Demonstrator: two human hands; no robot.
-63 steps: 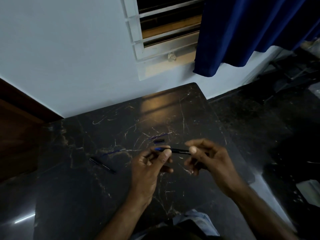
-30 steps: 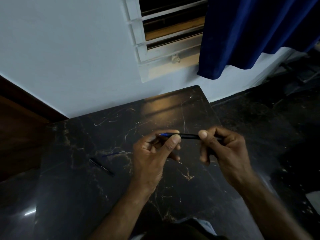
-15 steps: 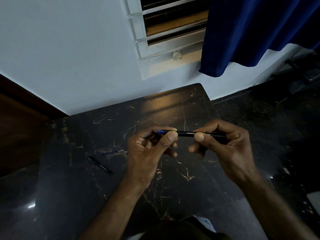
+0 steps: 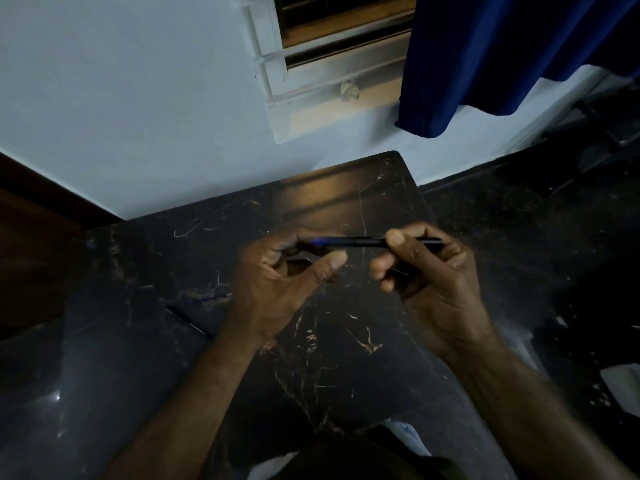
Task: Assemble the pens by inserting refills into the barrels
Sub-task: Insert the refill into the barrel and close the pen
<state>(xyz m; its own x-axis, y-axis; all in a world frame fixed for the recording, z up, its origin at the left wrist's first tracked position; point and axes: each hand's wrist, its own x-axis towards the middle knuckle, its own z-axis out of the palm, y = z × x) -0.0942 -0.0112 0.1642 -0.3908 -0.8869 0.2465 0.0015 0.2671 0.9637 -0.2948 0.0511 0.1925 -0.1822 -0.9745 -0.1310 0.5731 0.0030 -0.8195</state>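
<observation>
Lying toward the left of the black marble surface [image 4: 131,368], a dark pen barrel [image 4: 188,322] rested at a slant, apart from both hands. Just beyond it, a thin blue refill [image 4: 211,297] lay on the same surface, near the barrel but not touching it, its right end close by the outer edge of the left hand [image 4: 277,282]. That hand was held above the middle of the surface, its fingers curled round the blue end of a pen [image 4: 360,241] while the thumb stretched out just under it. The pen ran level from hand to hand, off the surface, its blue section showing at the left fingers and its black body spanning the gap between the two. The right hand [image 4: 436,282] gripped the other half, thumb pressed on top and fingers folded beneath, with a short length of the black end poking out past the knuckles. Whether anything sat fully inside the held pen could not be told in the dim light. Behind the surface stood a pale wall [image 4: 138,98] with a louvred window [image 4: 332,46], and to the right of that hung a dark blue curtain [image 4: 502,53]. A dark speckled floor [image 4: 554,220] lay off the right edge of the surface.
</observation>
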